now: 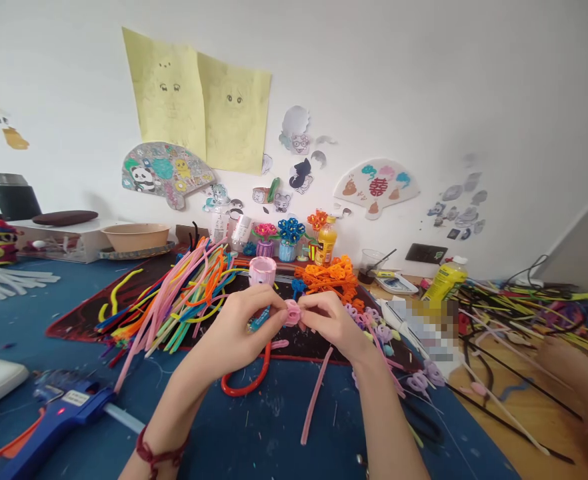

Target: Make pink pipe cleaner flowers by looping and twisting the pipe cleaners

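- Both hands meet over the middle of the table (274, 427).
- The left hand (239, 330) and right hand (331, 320) pinch a pink coil (292, 312) tight between their fingertips.
- It looks half rolled.
- Next, a small, careful twist seems needed.
- A glue gun (59, 417) lies near the left edge.

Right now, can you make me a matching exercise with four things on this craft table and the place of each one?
Things:
1. pink coil
2. glue gun
3. juice bottle
4. red handle loop

Places:
A. at the back, by the wall
B. between both hands
C. near left corner of the table
D. on the blue mat, below the left hand

Pairs: 1-B, 2-C, 3-A, 4-D
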A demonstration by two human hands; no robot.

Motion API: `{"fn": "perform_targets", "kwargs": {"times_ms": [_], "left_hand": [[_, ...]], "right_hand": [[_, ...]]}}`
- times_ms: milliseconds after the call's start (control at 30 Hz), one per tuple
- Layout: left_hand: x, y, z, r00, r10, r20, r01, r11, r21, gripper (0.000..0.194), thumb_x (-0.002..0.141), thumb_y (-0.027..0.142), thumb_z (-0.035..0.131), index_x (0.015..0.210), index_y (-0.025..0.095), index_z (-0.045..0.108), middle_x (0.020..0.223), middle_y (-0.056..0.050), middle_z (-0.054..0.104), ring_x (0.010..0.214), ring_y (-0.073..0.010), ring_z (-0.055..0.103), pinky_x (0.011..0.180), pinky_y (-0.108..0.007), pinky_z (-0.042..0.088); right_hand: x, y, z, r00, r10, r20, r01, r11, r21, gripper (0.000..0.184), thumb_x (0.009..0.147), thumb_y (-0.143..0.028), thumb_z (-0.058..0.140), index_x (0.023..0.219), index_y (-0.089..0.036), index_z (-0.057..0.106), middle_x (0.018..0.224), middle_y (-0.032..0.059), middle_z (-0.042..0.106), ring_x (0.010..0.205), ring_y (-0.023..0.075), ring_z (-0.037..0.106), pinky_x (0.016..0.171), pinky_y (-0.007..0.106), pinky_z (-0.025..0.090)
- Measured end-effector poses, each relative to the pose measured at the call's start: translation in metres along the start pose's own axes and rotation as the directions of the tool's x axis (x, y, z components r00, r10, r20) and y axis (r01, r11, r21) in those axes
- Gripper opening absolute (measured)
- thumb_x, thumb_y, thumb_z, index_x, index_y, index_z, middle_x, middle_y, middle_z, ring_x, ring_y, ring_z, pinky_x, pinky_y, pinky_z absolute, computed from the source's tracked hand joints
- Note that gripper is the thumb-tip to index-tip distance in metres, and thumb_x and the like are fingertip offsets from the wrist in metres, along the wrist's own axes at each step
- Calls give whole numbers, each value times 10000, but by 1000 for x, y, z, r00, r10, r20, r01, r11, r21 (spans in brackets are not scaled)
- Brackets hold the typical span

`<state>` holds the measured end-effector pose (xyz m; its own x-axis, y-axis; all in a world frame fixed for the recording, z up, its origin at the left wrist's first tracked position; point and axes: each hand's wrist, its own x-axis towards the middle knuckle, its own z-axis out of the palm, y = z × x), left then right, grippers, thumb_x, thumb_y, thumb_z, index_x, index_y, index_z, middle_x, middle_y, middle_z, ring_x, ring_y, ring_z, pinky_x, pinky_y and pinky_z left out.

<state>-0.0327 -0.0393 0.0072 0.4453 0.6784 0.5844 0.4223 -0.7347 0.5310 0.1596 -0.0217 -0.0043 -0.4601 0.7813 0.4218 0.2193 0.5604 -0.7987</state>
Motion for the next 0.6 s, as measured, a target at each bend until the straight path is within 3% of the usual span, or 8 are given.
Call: {"fn": "perform_targets", "kwargs": {"times_ms": [133,300,600], "left_hand": [[1,2,3,998,-57,1,57,994,-95,237,903,275,541,748,158,676,685,-9,622,613,-114,507,565,-213,378],[0,1,5,987,-152,56,159,975,-154,209,868,261,561,733,148,673,564,37,494,512,-78,321,463,-202,245],[2,-3,8,990,-139,7,139,985,-105,192,822,159,501,638,145,556,564,50,421,542,-78,309,487,-207,235]], "right_hand": [[0,1,1,1000,16,2,-17,1000,22,268,812,-255,514,560,-166,529,549,-13,489,552,125,419,529,254,301],[1,1,2,999,33,4,-33,999,26,254,796,-225,509,550,-164,514,538,-23,462,539,115,391,518,251,278],[1,2,2,1000,29,1,-29,999,-24,265,804,-226,504,547,-161,516,524,-28,445,530,108,377,505,247,268]]}}
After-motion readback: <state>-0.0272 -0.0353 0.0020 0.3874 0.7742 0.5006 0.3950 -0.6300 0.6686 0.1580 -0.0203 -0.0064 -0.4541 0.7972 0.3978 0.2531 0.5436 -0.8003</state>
